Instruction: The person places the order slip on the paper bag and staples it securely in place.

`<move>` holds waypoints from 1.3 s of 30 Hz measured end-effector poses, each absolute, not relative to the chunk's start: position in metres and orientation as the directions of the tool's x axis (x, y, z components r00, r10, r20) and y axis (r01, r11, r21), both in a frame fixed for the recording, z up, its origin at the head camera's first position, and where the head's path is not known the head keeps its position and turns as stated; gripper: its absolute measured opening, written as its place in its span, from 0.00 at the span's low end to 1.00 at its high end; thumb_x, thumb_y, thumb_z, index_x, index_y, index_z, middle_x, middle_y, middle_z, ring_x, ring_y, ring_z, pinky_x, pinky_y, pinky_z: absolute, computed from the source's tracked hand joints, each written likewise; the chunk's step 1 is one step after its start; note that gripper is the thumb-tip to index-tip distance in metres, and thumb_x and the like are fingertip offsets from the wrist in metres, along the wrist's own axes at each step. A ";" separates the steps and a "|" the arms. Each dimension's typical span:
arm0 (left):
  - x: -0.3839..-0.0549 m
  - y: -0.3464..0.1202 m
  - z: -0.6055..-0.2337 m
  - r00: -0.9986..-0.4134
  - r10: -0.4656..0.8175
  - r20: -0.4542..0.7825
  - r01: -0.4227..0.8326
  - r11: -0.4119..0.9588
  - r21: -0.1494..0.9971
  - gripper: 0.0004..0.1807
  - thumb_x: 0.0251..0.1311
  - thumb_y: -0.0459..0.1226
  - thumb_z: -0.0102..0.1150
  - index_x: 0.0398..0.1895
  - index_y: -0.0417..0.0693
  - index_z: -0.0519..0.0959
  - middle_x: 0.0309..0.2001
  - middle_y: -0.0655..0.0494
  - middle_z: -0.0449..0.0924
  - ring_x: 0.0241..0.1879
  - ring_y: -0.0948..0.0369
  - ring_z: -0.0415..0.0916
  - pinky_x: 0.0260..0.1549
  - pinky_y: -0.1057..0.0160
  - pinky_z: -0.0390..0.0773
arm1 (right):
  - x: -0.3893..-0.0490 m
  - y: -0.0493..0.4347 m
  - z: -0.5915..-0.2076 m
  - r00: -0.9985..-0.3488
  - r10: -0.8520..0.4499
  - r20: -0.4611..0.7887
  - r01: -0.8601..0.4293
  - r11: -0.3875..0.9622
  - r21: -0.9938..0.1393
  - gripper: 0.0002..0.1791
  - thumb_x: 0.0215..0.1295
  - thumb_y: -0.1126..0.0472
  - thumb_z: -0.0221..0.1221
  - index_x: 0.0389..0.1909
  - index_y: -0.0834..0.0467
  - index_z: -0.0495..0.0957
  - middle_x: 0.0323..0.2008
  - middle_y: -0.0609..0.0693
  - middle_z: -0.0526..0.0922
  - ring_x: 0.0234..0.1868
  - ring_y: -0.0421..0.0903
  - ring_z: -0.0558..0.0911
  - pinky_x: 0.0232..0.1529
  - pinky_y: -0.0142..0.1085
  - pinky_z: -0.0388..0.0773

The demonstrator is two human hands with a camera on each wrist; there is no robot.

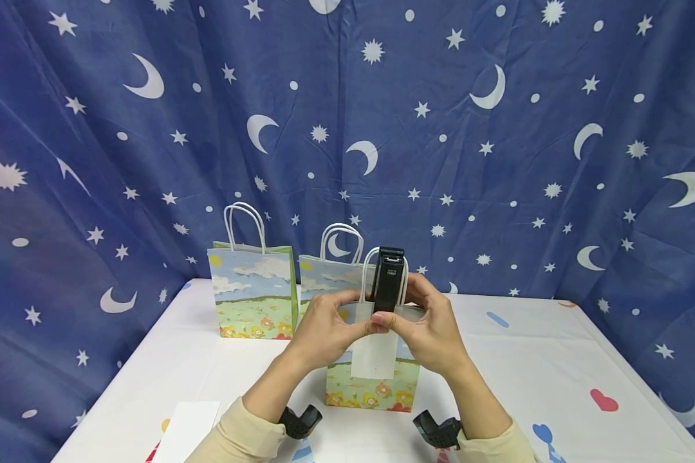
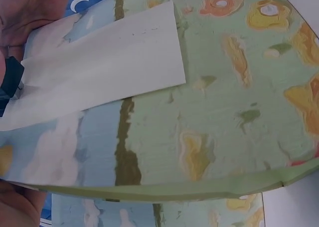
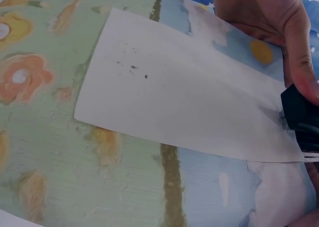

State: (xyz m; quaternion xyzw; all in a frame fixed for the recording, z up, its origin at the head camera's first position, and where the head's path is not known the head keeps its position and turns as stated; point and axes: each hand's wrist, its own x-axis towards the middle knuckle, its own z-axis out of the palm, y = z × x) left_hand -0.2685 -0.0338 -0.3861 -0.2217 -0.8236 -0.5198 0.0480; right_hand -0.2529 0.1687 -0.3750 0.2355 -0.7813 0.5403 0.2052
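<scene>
A black stapler [image 1: 389, 283] stands upright at the top rim of the front paper bag [image 1: 370, 397], its lower end over a blank white card [image 1: 375, 357]. The card lies against the bag's painted front, below the white handles. My left hand [image 1: 327, 325] grips from the left, thumb on the stapler's low end, fingers behind the bag's rim. From the right, my right hand [image 1: 431, 328] holds in the same way, its thumb tip meeting the left one. In the right wrist view the stapler's nose [image 3: 296, 107] bites over the card's upper edge [image 3: 239, 117]; the fingers behind are hidden.
Two more painted bags stand behind: one at the left [image 1: 253, 292], another [image 1: 324, 276] partly covered by my left hand. A white sheet [image 1: 186, 431] lies at the table's front left. Behind the patterned white tablecloth [image 1: 533, 360] hangs a blue star curtain [image 1: 347, 128].
</scene>
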 end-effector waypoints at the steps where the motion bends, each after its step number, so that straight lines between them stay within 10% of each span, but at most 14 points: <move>1: -0.268 -0.034 -0.386 -0.896 0.315 0.313 0.418 0.359 0.834 0.37 0.54 0.53 0.78 0.65 0.49 0.80 0.05 0.66 0.59 0.05 0.67 0.55 0.11 0.66 0.61 | -0.253 0.168 -0.375 -0.804 -0.144 0.577 -0.591 0.306 -0.746 0.31 0.54 0.65 0.78 0.59 0.55 0.79 0.46 0.50 0.89 0.47 0.42 0.87 0.50 0.33 0.82; 11: -0.268 -0.032 -0.388 -0.901 0.292 0.321 0.414 0.351 0.840 0.37 0.56 0.53 0.77 0.65 0.45 0.80 0.06 0.67 0.57 0.06 0.67 0.54 0.10 0.67 0.58 | -0.254 0.167 -0.374 -0.808 -0.128 0.575 -0.584 0.305 -0.753 0.30 0.53 0.66 0.78 0.59 0.56 0.79 0.46 0.52 0.89 0.47 0.42 0.87 0.50 0.32 0.83; 22: -0.269 -0.036 -0.384 -0.903 0.318 0.288 0.398 0.370 0.839 0.32 0.50 0.55 0.80 0.60 0.63 0.83 0.09 0.67 0.56 0.10 0.66 0.52 0.16 0.66 0.65 | -0.253 0.170 -0.371 -0.808 -0.189 0.558 -0.589 0.293 -0.754 0.32 0.53 0.66 0.78 0.60 0.56 0.78 0.47 0.52 0.88 0.49 0.41 0.86 0.51 0.33 0.83; 27: -0.272 -0.039 -0.383 -0.892 0.346 0.292 0.417 0.379 0.826 0.32 0.46 0.57 0.81 0.58 0.68 0.83 0.35 0.65 0.87 0.33 0.66 0.76 0.44 0.58 0.80 | -0.252 0.173 -0.371 -0.803 -0.218 0.555 -0.597 0.297 -0.745 0.32 0.54 0.66 0.77 0.60 0.56 0.77 0.47 0.51 0.88 0.49 0.40 0.86 0.50 0.34 0.84; 32: -0.275 -0.044 -0.382 -0.878 0.388 0.281 0.430 0.378 0.820 0.35 0.47 0.54 0.82 0.61 0.67 0.81 0.61 0.61 0.83 0.64 0.56 0.78 0.61 0.45 0.76 | -0.252 0.176 -0.370 -0.801 -0.233 0.551 -0.598 0.286 -0.749 0.32 0.55 0.66 0.77 0.60 0.56 0.76 0.48 0.52 0.88 0.49 0.40 0.86 0.52 0.33 0.84; 39: -0.274 -0.047 -0.382 -0.862 0.404 0.308 0.471 0.408 0.782 0.28 0.61 0.43 0.75 0.65 0.60 0.79 0.64 0.59 0.81 0.69 0.54 0.75 0.66 0.42 0.73 | -0.253 0.178 -0.369 -0.788 -0.235 0.569 -0.615 0.260 -0.744 0.33 0.56 0.68 0.76 0.62 0.57 0.75 0.51 0.53 0.87 0.51 0.40 0.86 0.55 0.32 0.83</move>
